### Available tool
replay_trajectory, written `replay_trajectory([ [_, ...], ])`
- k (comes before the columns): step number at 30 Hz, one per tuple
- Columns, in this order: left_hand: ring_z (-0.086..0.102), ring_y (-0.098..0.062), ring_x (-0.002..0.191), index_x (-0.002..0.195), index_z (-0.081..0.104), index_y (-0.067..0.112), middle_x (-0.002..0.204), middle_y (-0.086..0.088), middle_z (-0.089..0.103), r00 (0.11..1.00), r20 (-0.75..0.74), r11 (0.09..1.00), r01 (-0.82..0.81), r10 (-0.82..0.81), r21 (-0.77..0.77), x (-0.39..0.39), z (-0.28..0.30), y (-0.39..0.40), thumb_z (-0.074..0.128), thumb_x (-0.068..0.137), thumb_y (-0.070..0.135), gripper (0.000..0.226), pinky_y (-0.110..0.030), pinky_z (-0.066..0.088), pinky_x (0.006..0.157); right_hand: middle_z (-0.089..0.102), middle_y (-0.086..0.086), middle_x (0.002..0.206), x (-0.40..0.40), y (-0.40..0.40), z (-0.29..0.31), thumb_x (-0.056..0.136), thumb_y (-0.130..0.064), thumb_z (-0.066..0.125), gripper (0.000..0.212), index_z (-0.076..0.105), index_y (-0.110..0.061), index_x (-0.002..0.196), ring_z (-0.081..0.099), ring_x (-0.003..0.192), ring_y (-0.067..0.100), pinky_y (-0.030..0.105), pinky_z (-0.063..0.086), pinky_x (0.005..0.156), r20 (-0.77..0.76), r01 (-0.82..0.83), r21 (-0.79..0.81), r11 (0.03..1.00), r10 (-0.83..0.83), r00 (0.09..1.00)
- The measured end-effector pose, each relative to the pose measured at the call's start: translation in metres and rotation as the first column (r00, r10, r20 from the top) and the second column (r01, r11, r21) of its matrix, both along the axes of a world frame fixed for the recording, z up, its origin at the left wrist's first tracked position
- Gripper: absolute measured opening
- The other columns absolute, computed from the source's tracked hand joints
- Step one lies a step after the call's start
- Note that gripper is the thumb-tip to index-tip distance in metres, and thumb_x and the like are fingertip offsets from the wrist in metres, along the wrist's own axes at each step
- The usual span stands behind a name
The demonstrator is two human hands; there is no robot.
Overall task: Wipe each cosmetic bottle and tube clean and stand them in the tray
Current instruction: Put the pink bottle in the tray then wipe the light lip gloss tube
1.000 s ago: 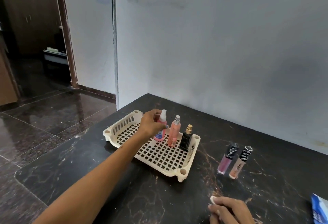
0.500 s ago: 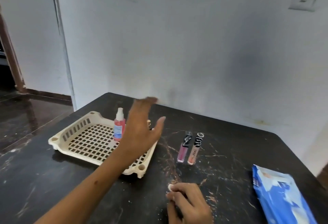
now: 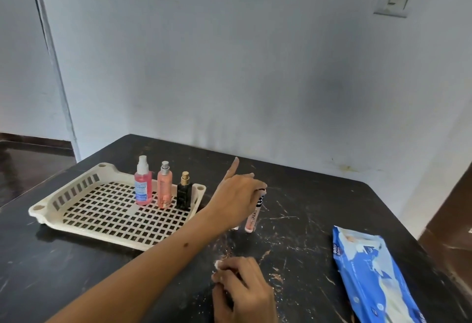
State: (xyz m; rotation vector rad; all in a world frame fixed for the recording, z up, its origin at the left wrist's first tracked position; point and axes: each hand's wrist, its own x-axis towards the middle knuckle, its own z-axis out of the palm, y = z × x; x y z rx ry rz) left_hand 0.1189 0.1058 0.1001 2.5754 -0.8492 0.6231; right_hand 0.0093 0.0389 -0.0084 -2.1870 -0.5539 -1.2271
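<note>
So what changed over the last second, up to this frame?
The left hand let go of the red spray bottle in the tray and swung right to the two lip gloss tubes on the table, fingers now at their caps; whether it has a grip is unclear. The three bottles stay standing, the tubes lying, and the right hand stays closed on its white wipe.

The left hand has moved from the tray to the lip-gloss tubes.

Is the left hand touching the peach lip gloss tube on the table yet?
Touching. In the head view the left hand has its fingertips on the dark cap end of the peach lip gloss tube, which lies flat on the table.
</note>
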Motion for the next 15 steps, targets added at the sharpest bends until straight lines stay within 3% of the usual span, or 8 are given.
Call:
replay_trajectory([
  [3,0.06,-0.01,0.105,0.116,0.063,0.015,0.105,0.0,0.069,0.998,-0.069,0.994,0.004,-0.012,-0.112,-0.004,0.005,0.004,0.049,0.095,0.02,0.026,-0.038,-0.001,0.119,0.066,-0.008,0.094,0.0,-0.002,0.001,0.068,-0.006,0.07,0.009,0.073,-0.013,0.072,0.057,0.075,0.003,0.011,0.049,0.065,0.003,0.024,0.107,0.994,-0.024,1.0],
  [6,0.061,-0.005,0.094,0.114,0.064,0.014,0.106,0.002,0.069,0.994,-0.103,0.955,0.01,-0.042,-0.295,-0.015,0.015,0.016,0.054,0.093,0.018,0.023,-0.035,0.022,0.116,0.065,0.0,0.107,0.004,-0.007,0.006,0.073,-0.006,0.067,0.016,0.078,-0.013,0.082,0.054,0.072,-0.001,0.011,0.049,0.062,0.027,0.055,0.268,0.962,-0.064,0.998],
  [9,0.062,-0.001,0.093,0.11,0.067,0.016,0.103,0.006,0.07,0.977,-0.183,0.896,0.019,-0.111,-0.443,-0.033,0.023,0.032,0.058,0.091,0.016,0.022,-0.022,0.048,0.093,0.064,0.005,0.118,0.006,-0.013,0.005,0.06,0.003,0.07,0.039,0.079,-0.022,0.089,0.052,0.068,0.0,0.009,0.047,0.062,0.0,0.079,0.31,0.948,-0.083,0.997],
  [12,0.069,-0.008,0.085,0.103,0.07,0.014,0.093,0.002,0.072,0.929,-0.299,0.832,0.018,-0.22,-0.555,-0.043,0.02,0.047,0.06,0.089,0.013,0.017,-0.029,0.057,0.079,0.063,-0.003,0.126,0.006,-0.012,0.0,0.055,0.003,0.066,0.054,0.078,-0.033,0.093,0.055,0.066,-0.002,0.008,0.047,0.062,-0.092,0.027,0.333,0.943,0.004,0.996],
  [15,0.072,-0.018,0.08,0.099,0.069,0.011,0.089,-0.007,0.072,0.859,-0.414,0.764,-0.041,-0.302,-0.644,-0.049,0.01,0.054,0.06,0.089,0.008,0.014,-0.037,0.06,0.07,0.069,-0.018,0.111,0.003,-0.007,-0.003,0.057,-0.001,0.063,0.054,0.077,-0.044,0.088,0.068,0.077,0.0,0.012,0.052,0.066,-0.264,-0.072,0.457,0.886,0.213,0.941],
])
